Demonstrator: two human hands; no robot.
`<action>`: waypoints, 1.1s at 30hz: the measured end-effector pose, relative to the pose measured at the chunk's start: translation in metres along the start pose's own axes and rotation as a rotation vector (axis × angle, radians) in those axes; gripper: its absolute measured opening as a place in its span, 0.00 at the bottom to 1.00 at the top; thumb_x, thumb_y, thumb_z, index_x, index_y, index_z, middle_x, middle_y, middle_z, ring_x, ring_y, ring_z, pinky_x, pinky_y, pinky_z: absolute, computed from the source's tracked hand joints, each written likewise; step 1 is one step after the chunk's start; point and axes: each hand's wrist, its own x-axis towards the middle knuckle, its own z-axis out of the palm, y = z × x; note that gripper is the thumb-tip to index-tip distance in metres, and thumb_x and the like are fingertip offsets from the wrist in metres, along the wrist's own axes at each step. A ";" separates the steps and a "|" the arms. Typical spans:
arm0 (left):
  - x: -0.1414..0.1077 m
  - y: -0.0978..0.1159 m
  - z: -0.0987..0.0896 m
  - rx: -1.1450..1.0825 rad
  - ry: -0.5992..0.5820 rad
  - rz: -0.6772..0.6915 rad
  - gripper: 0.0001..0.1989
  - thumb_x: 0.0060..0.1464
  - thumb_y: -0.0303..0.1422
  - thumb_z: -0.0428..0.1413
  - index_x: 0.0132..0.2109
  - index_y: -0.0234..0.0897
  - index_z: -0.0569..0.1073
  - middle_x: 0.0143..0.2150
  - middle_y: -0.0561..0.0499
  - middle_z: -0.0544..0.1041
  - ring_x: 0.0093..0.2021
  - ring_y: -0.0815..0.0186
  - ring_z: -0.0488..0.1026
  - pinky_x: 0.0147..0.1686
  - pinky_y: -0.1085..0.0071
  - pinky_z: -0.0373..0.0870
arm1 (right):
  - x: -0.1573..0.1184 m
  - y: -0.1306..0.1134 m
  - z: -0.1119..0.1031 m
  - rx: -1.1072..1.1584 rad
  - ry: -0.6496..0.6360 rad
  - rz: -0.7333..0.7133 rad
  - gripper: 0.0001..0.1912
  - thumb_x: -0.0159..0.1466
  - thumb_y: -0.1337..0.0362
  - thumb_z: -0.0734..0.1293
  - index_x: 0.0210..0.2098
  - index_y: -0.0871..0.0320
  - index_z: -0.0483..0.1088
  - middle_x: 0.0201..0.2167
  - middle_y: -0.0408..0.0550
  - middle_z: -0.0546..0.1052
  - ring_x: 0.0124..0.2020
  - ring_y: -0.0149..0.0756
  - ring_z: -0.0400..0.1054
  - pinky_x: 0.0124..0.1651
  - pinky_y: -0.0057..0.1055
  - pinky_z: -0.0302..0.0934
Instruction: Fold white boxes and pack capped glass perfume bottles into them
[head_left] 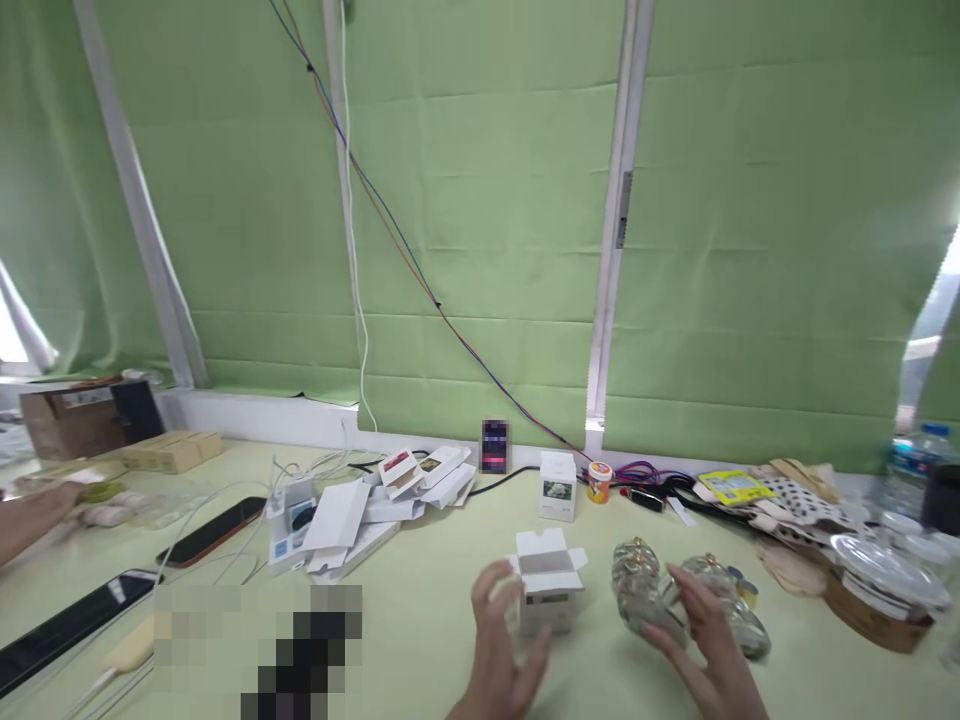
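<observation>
An upright white box (547, 610) with its top flaps open stands on the table near the lower middle. My left hand (506, 640) is at the box's left side, fingers apart and curved, holding nothing. To the right, several clear glass jars with gold-coloured knobs lie close together. My right hand (701, 645) reaches over them, its thumb and fingers spread around the end of one glass jar (646, 590); whether it grips the glass is hard to tell. A closed white box (557, 487) with a flower picture stands behind the open one.
Flattened white boxes (364, 525) are piled left of centre, beside a power strip and cables. Phones (214, 532) lie at the left. An orange tub (599, 482) stands at the back. Glass dishes (885, 575) and cloth are at the right. Another person's hand (45, 510) is at far left.
</observation>
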 end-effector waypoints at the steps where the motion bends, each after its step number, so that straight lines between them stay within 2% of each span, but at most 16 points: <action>1: 0.010 0.001 -0.005 -0.015 0.041 -0.139 0.20 0.53 0.36 0.56 0.52 0.41 0.64 0.56 0.40 0.62 0.59 0.48 0.58 0.57 0.47 0.53 | 0.014 -0.010 0.004 0.010 -0.025 -0.035 0.25 0.60 0.59 0.65 0.57 0.52 0.59 0.55 0.53 0.70 0.54 0.48 0.67 0.52 0.39 0.66; 4: 0.035 0.005 -0.011 -0.214 -0.054 -0.384 0.23 0.53 0.45 0.54 0.53 0.39 0.63 0.58 0.40 0.60 0.62 0.49 0.54 0.59 0.50 0.52 | 0.054 -0.043 0.023 0.040 -0.198 -0.158 0.25 0.62 0.60 0.65 0.57 0.51 0.55 0.53 0.53 0.70 0.53 0.45 0.67 0.53 0.40 0.64; 7: 0.041 0.006 -0.006 -0.446 -0.170 -0.528 0.28 0.51 0.50 0.54 0.54 0.40 0.61 0.55 0.42 0.65 0.59 0.49 0.60 0.56 0.55 0.57 | 0.076 -0.062 0.045 0.044 -0.399 -0.216 0.24 0.63 0.64 0.63 0.57 0.50 0.53 0.54 0.52 0.68 0.54 0.43 0.66 0.54 0.40 0.62; 9: 0.039 0.007 -0.004 -0.526 -0.214 -0.583 0.30 0.50 0.49 0.57 0.55 0.41 0.59 0.51 0.44 0.68 0.53 0.52 0.66 0.51 0.58 0.62 | 0.080 -0.066 0.058 0.042 -0.526 -0.241 0.25 0.63 0.68 0.61 0.57 0.48 0.53 0.54 0.49 0.68 0.54 0.41 0.66 0.55 0.38 0.61; 11: 0.036 0.010 -0.004 -0.530 -0.265 -0.598 0.30 0.49 0.45 0.59 0.56 0.43 0.57 0.48 0.46 0.69 0.48 0.55 0.70 0.48 0.61 0.64 | 0.078 -0.064 0.065 0.045 -0.602 -0.264 0.26 0.62 0.70 0.61 0.57 0.48 0.53 0.55 0.48 0.68 0.53 0.40 0.66 0.54 0.37 0.61; 13: 0.034 0.013 -0.004 -0.477 -0.322 -0.564 0.30 0.50 0.40 0.60 0.57 0.44 0.58 0.50 0.47 0.69 0.49 0.56 0.69 0.49 0.62 0.64 | 0.076 -0.060 0.067 0.054 -0.626 -0.275 0.27 0.61 0.71 0.61 0.58 0.48 0.52 0.55 0.49 0.68 0.53 0.40 0.66 0.54 0.38 0.61; 16: 0.033 0.012 -0.004 -0.370 -0.364 -0.492 0.27 0.52 0.38 0.59 0.58 0.42 0.61 0.57 0.44 0.66 0.55 0.54 0.65 0.53 0.61 0.61 | 0.074 -0.057 0.064 0.052 -0.620 -0.288 0.27 0.61 0.72 0.60 0.58 0.49 0.51 0.55 0.50 0.67 0.55 0.41 0.64 0.56 0.38 0.60; 20: 0.033 0.004 0.000 -0.376 -0.372 -0.501 0.27 0.52 0.38 0.58 0.58 0.41 0.63 0.57 0.44 0.67 0.56 0.53 0.64 0.51 0.63 0.64 | 0.075 -0.058 0.064 0.033 -0.577 -0.380 0.26 0.62 0.73 0.58 0.57 0.48 0.52 0.54 0.49 0.66 0.57 0.40 0.62 0.56 0.37 0.60; 23: 0.035 0.001 0.001 -0.438 -0.366 -0.532 0.26 0.50 0.34 0.60 0.56 0.41 0.65 0.55 0.45 0.70 0.54 0.54 0.66 0.49 0.64 0.66 | 0.074 -0.057 0.069 0.030 -0.568 -0.465 0.25 0.63 0.74 0.57 0.57 0.48 0.52 0.51 0.51 0.66 0.53 0.41 0.65 0.52 0.36 0.63; 27: 0.040 0.006 -0.001 -0.477 -0.370 -0.574 0.23 0.47 0.27 0.60 0.51 0.39 0.67 0.50 0.47 0.72 0.49 0.57 0.69 0.48 0.65 0.67 | 0.072 -0.056 0.075 0.024 -0.577 -0.598 0.25 0.64 0.76 0.56 0.56 0.46 0.52 0.47 0.49 0.67 0.43 0.37 0.69 0.44 0.35 0.66; 29: 0.042 0.007 -0.002 -0.457 -0.366 -0.589 0.21 0.45 0.25 0.60 0.48 0.38 0.68 0.47 0.48 0.73 0.46 0.58 0.70 0.45 0.66 0.68 | 0.070 -0.056 0.075 0.035 -0.610 -0.585 0.25 0.63 0.76 0.56 0.55 0.46 0.52 0.46 0.48 0.67 0.43 0.36 0.68 0.44 0.34 0.65; 33: 0.042 0.007 -0.001 -0.320 -0.348 -0.572 0.19 0.43 0.23 0.59 0.45 0.39 0.70 0.43 0.50 0.74 0.45 0.59 0.70 0.44 0.67 0.69 | 0.071 -0.059 0.071 0.063 -0.691 -0.456 0.24 0.63 0.75 0.59 0.55 0.48 0.54 0.49 0.48 0.69 0.48 0.37 0.67 0.50 0.34 0.62</action>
